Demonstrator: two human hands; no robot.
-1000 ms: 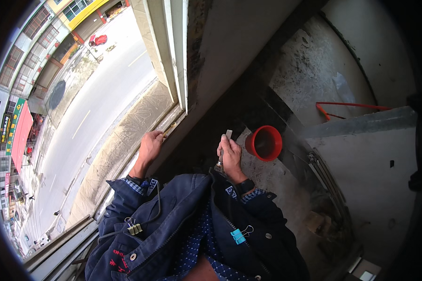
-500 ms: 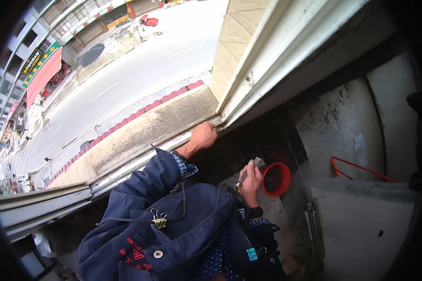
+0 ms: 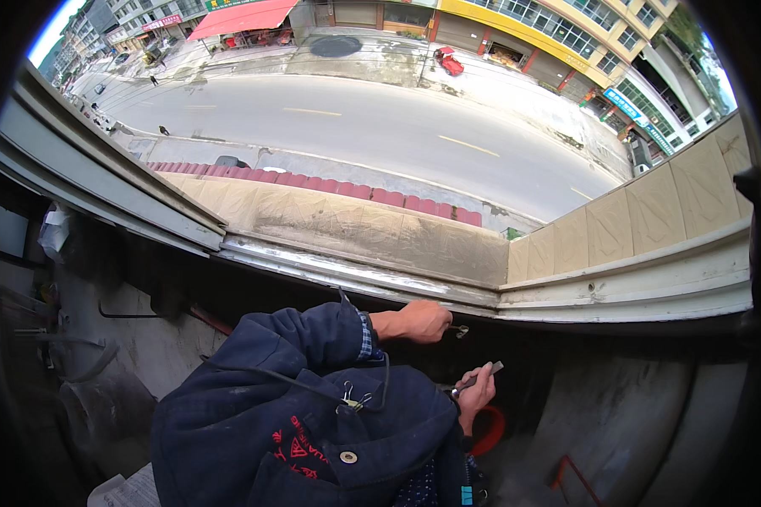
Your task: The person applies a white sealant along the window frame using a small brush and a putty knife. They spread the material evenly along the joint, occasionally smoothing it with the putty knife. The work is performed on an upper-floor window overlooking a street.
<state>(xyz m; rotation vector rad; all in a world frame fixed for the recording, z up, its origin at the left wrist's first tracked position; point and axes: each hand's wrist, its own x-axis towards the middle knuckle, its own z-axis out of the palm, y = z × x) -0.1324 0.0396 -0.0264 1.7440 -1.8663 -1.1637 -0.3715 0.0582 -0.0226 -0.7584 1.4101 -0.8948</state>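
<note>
My left hand (image 3: 424, 322) is closed, back of the hand up, just inside the window sill (image 3: 355, 277). From its fingertips sticks out a small pale piece (image 3: 459, 330), too small to name. Lower and to the right, my right hand (image 3: 479, 390) is wrapped round a hand tool with a flat grey blade (image 3: 496, 367); its dark handle is partly covered by my fingers. A red bucket (image 3: 488, 431) stands below the right hand, partly hidden by the hand and sleeve. Grey and white residue marks the window track.
A white window frame (image 3: 626, 296) runs up on the right, a sliding sash (image 3: 101, 182) on the left. Beyond the sill lie a tiled ledge (image 3: 380, 228) and, far below, a street (image 3: 330, 106). A red metal bar (image 3: 579, 480) is at the lower right.
My view has swung to the right. My left hand has come away from the frame's corner to the inner side of the sill, a small piece now showing at its fingers. The right hand keeps its tool.
</note>
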